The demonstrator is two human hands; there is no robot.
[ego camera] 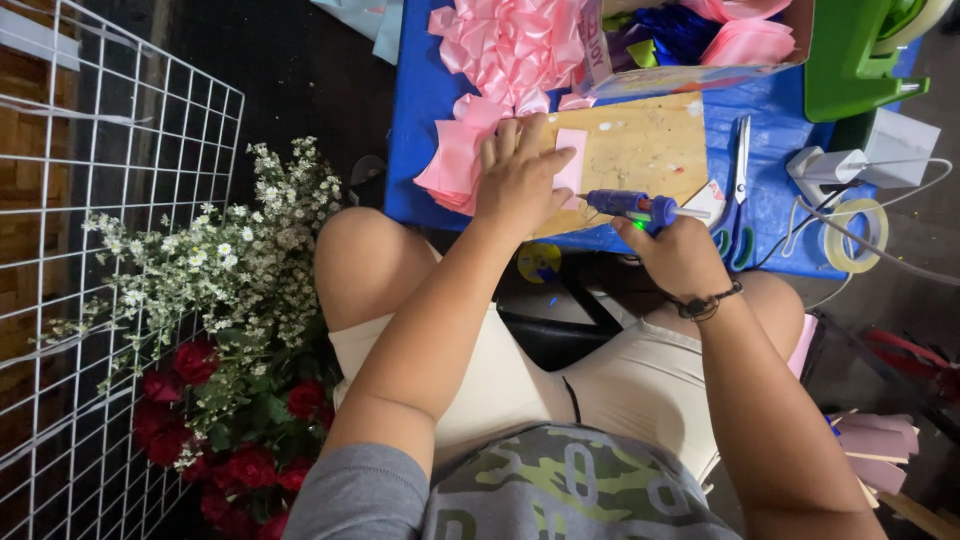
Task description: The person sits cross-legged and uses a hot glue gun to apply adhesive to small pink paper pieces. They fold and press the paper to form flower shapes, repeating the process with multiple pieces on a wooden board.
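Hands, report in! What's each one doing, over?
Left hand flat on pink ribbon, pressing it to the board. Right hand grips blue glue gun, nozzle beside the ribbon. Scissors lie apart, nothing blocking.

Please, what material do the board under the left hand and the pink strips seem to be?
The board looks like raw, unfinished wood: pale grain, spotted with dried blobs. The pink strips look like satin ribbon, since the folds shine softly; possibly glossy paper.

You wear a grey short-sleeved top (360, 495) with a green-and-grey camouflage panel across the front. Shorts (600, 385) are cream, with a thin dark cord lying on them. Forearms are bare. Dark braided bracelet (706, 301) on your right wrist. No rings or gloves visible on your hands.
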